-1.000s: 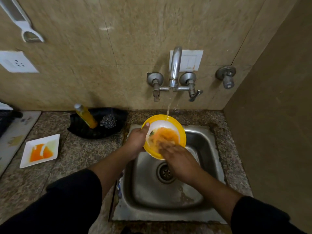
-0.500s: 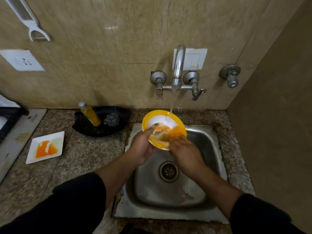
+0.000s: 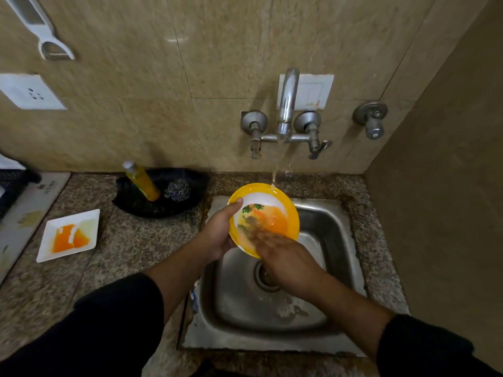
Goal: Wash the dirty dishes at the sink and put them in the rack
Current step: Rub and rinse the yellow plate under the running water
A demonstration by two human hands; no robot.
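On the counter's far left, a square white plate (image 3: pixel 69 235) smeared with orange sauce lies flat, well apart from the sink and not yet washed. Behind it to the right, a black tray (image 3: pixel 128 205) holds a yellow soap bottle (image 3: pixel 141 183), leaning, and a steel scrubber (image 3: pixel 178 189) just beside it.

Next comes the left hand (image 3: pixel 217 235), which grips the yellow bowl (image 3: pixel 262 202) by its left edge, thumb hooked over the rim and fingers behind it. The bowl is held over the back left corner of the steel sink (image 3: pixel 340 240), tilted so that its open face looks up and toward the person. It is shallow, with a yellow rim, a white middle and a green leaf print. An orange film covers the lower half of the inside, and the upper white part looks clean.

The right hand (image 3: pixel 280 257) lies on the bowl's lower face, holding nothing. Its fingers (image 3: pixel 255 235) are stretched out against the smear and too blurred to tell apart.

Water from the wall tap (image 3: pixel 287 104) lands on the bowl's far rim, above the dirt. I judge that the rinse depends on tipping the smear under that stream; the left hand, as the holder, is placed to do it. No rack is in view.
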